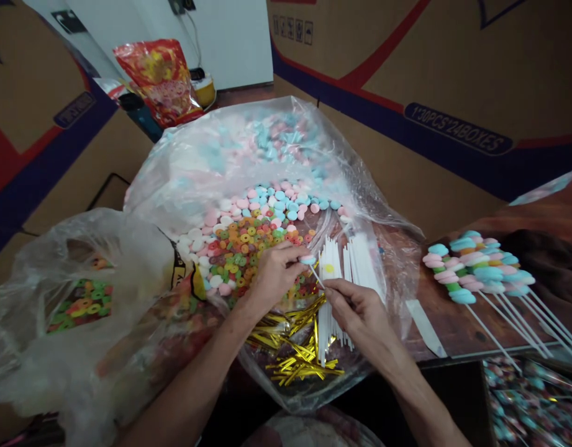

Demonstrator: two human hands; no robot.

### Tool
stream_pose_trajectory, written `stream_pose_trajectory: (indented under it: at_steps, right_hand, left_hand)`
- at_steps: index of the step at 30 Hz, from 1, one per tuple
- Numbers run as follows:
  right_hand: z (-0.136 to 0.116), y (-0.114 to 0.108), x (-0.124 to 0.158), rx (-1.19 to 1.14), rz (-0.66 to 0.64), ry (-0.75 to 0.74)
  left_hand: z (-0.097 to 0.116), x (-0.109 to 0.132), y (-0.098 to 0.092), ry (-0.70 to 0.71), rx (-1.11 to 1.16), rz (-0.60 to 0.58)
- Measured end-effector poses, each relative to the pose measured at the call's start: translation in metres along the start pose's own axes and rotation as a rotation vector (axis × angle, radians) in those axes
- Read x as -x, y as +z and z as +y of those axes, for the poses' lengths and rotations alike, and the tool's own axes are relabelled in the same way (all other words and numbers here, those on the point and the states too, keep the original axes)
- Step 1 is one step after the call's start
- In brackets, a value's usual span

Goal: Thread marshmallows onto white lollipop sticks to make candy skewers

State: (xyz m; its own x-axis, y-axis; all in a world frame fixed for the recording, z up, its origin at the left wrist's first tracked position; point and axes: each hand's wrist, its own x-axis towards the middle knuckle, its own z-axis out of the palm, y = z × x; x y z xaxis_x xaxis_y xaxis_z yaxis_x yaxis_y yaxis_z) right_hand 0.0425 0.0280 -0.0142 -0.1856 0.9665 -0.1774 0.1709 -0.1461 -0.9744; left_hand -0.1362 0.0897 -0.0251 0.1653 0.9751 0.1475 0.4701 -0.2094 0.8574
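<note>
Between finger and thumb, my left hand pinches a pale blue and white marshmallow. My right hand grips a thin white stick, whose upper end meets the marshmallow. Right beside and under my hands lies a bundle of white sticks. Gold twist ties are heaped just below. Beyond my left hand, ring-shaped gummy candies in orange, green and red are spread out, with loose pink, white and blue marshmallows behind them.
A large clear bag of marshmallows stands at the back. At left is a bag of gummy rings. Finished-looking candy skewers lie at the right, above a box of wrapped ones. Big cardboard boxes enclose the table.
</note>
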Motion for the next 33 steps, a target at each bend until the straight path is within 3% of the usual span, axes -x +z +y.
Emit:
stream_pose_trajectory:
  at_steps: [9,12,17,21,25,28,33]
  right_hand:
    - [0.003,0.016,-0.004,0.013,0.176,-0.124]
    - [0.006,0.019,-0.014,0.052,0.223,-0.151]
    - [0.013,0.011,-0.028,0.149,0.291,-0.173]
    - [0.016,-0.006,-0.026,0.297,0.392,-0.162]
    - [0.018,-0.012,-0.023,0.343,0.406,-0.138]
    - [0.021,-0.009,-0.023,0.287,0.385,-0.142]
    - [0.023,-0.008,-0.024,0.240,0.377,-0.141]
  left_hand:
    - [0.002,0.005,0.004,-0.178,0.305,-0.015]
    - [0.008,0.009,0.011,-0.079,0.178,-0.003]
    - [0.019,-0.002,0.009,0.010,0.052,-0.130]
    - [0.025,-0.036,0.003,0.007,-0.402,-0.044]
    - [0.025,-0.056,0.012,-0.048,-0.769,-0.064]
    - [0.021,-0.057,0.017,-0.057,-0.800,-0.027]
    - [0.011,-0.065,0.015,-0.074,-0.611,0.020]
